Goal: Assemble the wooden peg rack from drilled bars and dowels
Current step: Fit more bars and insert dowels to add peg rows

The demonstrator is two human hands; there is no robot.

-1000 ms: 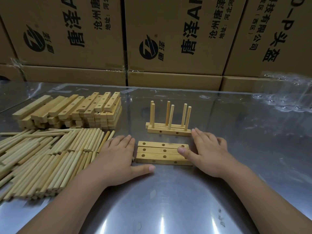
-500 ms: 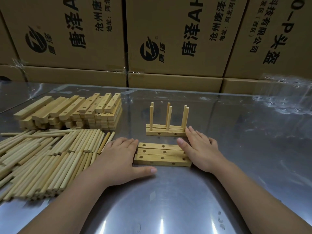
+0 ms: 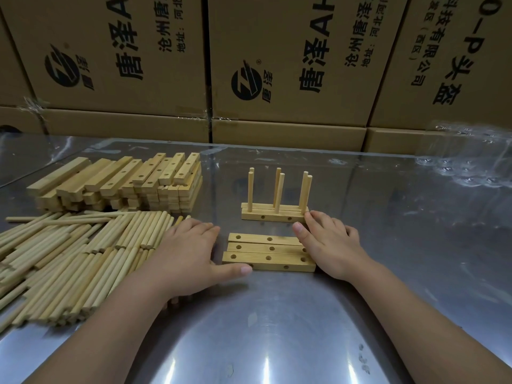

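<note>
Wooden bars (image 3: pixel 268 252), three laid side by side: left hand (image 3: pixel 188 253) flat, fingers extended, at their left end; right hand (image 3: pixel 329 250) likewise opposite, apparently touching the rack (image 3: pixel 274 214) behind.

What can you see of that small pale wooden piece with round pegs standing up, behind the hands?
The pale wooden peg assembly looks like two drilled square bars laid side by side, with six round dowels standing upright in three pairs. Two small holes show in its front face. It stands on the shiny metal table, just behind three loose drilled bars. The right hand seems to touch its right end with its fingertips.
</note>
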